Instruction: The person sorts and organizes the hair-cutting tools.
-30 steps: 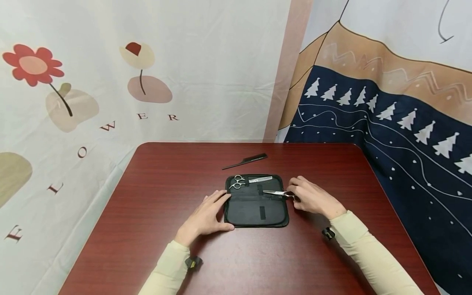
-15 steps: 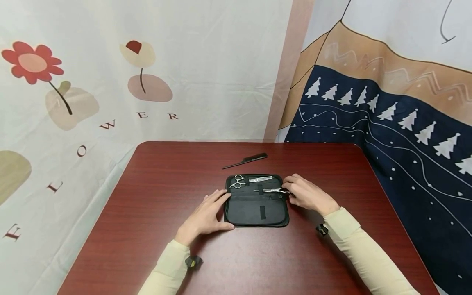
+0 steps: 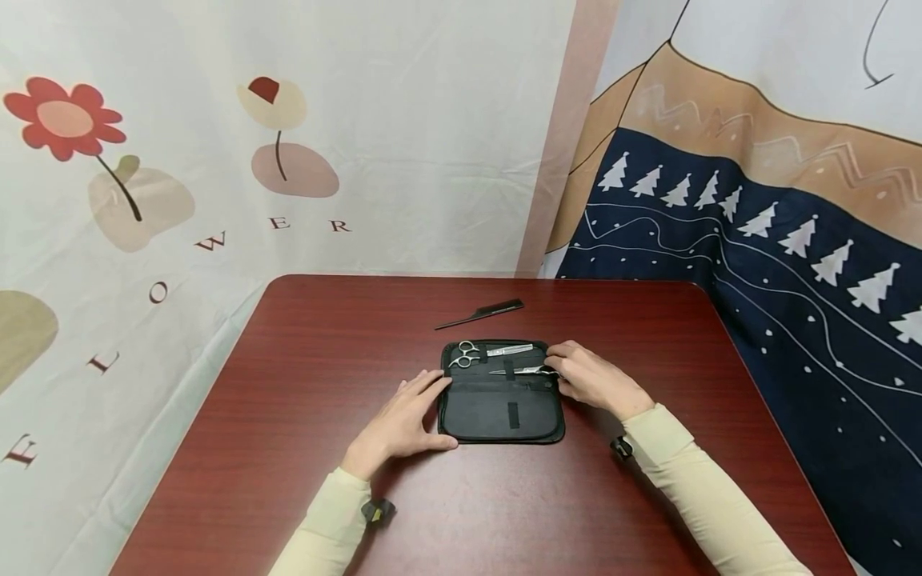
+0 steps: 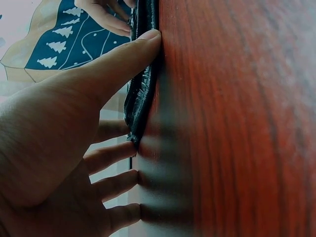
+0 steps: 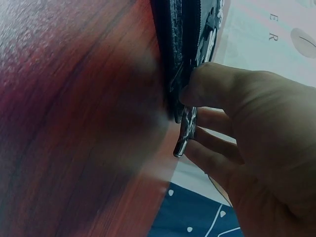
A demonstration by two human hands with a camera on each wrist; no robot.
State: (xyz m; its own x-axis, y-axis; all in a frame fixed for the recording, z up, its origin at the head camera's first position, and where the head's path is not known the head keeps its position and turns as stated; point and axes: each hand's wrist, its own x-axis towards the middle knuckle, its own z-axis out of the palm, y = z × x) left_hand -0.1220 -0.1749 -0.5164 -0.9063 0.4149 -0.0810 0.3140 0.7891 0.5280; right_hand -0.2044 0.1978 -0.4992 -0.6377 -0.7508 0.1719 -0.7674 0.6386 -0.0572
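Lower scissors (image 3: 531, 370) slid leftward; right hand (image 3: 594, 380) pinching handles (image 5: 186, 129), left hand (image 3: 400, 422) spread against case (image 3: 475, 418).

- I see a slim black comb with a long thin tail (image 3: 493, 309) near the far edge of my glossy reddish-brown wood-grain table (image 3: 324, 352).
- To my left hangs a white flower-printed cloth (image 3: 432, 120).
- To my right hangs a navy-and-tan tree-printed cloth (image 3: 785, 312).

In the head view my right hand (image 3: 596, 379) hides most of the handles (image 5: 187, 123) of the scissors (image 3: 529, 370) I hold, a strap (image 3: 509, 369) covers part of their blades, and the marks on the comb (image 3: 500, 307) are too small to read. My left sleeve (image 3: 322, 524) and right sleeve (image 3: 709, 494) run off the bottom edge there, and in the 2 wrist views the top edge cuts off the case (image 3: 475, 420).
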